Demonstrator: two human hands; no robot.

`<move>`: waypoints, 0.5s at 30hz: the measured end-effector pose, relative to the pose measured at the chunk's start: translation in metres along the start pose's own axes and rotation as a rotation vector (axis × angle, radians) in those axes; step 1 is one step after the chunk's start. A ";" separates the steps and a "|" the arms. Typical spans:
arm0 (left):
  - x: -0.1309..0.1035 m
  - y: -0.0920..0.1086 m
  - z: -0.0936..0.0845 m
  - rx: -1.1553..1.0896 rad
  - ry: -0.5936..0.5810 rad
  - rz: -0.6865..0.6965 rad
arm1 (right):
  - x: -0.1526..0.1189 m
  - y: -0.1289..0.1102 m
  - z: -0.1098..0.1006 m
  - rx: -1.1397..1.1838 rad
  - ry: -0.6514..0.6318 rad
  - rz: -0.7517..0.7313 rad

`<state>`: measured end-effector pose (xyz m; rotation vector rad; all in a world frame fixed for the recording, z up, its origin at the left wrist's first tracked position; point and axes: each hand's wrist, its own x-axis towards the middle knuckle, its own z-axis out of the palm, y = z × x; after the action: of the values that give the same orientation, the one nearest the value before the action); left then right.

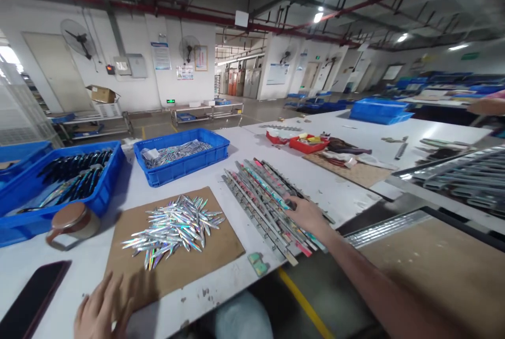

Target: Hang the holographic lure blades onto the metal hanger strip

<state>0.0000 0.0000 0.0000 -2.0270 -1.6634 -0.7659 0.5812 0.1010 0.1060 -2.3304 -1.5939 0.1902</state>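
My right hand (306,216) rests on the near end of a stack of long metal racks (263,197) with coloured strips, fingers laid over them. My left hand (99,311) lies flat and empty at the near edge of a brown cardboard sheet (213,255), fingers apart. A heap of shiny holographic blade-shaped pieces (173,228) is spread over that cardboard between my hands.
Blue crates (182,154) (59,181) with more pieces stand behind the cardboard. A brown-lidded mug (73,223) and a dark phone (33,297) sit at the left. Red trays (307,143) and another cardboard lie farther right. A metal tray rack (453,178) borders the right side.
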 end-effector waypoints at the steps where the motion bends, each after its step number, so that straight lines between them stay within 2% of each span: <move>1: 0.013 0.006 -0.007 -0.018 0.047 0.069 | -0.013 -0.001 0.001 0.036 0.007 -0.001; 5: 0.065 0.045 -0.038 -0.132 0.140 0.233 | -0.065 -0.013 0.003 0.237 -0.015 -0.066; 7: 0.083 0.070 -0.051 -0.177 0.147 0.294 | -0.094 -0.024 0.006 0.513 -0.110 -0.127; 9: 0.094 0.095 -0.061 -0.200 0.124 0.366 | -0.126 -0.040 0.010 0.841 -0.275 -0.153; 12: 0.102 0.124 -0.071 -0.194 -0.006 0.536 | -0.173 -0.065 0.016 1.094 -0.571 -0.110; 15: 0.104 0.133 -0.075 -0.227 -0.258 0.725 | -0.202 -0.080 0.022 1.191 -0.880 -0.121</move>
<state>0.1331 0.0042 0.1280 -2.7214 -0.8369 -0.4525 0.4295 -0.0553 0.0979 -1.1938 -1.2536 1.7417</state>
